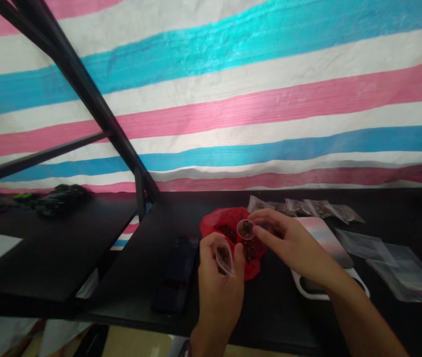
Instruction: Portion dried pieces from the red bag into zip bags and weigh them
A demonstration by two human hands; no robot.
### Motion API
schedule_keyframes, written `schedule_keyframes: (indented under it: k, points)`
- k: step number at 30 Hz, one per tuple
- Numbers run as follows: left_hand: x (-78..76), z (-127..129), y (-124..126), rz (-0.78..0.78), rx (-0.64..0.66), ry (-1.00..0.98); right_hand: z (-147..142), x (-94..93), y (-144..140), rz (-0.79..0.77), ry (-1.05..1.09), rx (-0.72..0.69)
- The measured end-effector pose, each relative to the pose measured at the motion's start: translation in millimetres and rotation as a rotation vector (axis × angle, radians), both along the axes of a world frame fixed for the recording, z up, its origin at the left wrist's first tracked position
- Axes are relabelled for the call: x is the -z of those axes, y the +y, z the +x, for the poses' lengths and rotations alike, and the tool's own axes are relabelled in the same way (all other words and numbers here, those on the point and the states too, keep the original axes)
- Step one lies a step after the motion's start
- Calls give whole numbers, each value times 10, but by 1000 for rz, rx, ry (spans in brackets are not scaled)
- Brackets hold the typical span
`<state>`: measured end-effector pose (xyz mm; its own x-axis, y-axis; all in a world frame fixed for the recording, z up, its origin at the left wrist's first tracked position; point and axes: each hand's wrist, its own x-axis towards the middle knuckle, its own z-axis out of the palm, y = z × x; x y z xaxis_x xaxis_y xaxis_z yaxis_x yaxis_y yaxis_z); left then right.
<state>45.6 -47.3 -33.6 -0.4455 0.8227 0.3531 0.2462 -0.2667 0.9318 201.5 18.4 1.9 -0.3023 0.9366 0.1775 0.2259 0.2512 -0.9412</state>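
My left hand (218, 282) is closed around a small clear plastic bag (225, 257), whose mouth is held apart and faces up. Between the thumb and fingers of my right hand (285, 238) is a small round cup (246, 229) with brown bits inside. Both hands hover at a red plastic bag (218, 220), which lies spread on the black table and contains dark brown pieces. The cup is just above the red bag, to the right of and slightly beyond the clear bag. What lies deep in the clear bag is hard to make out.
Several filled clear bags (317, 207) lie in a row at the back. A white scale (322, 238) stands right of the red bag, and flat clear bags (407, 272) lie farther right. A dark phone (176, 277) is at left. A black metal frame (84, 89) rises beyond it.
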Motion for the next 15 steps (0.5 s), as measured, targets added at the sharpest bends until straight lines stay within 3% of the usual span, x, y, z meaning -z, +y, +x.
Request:
schedule_keyframes:
  k: [6, 15]
  points:
    - [87, 65, 212, -102, 95, -168, -118, -235, -242, 185, -173, 47]
    - [68, 74, 197, -82, 89, -208, -192, -250, -302, 371, -247, -64]
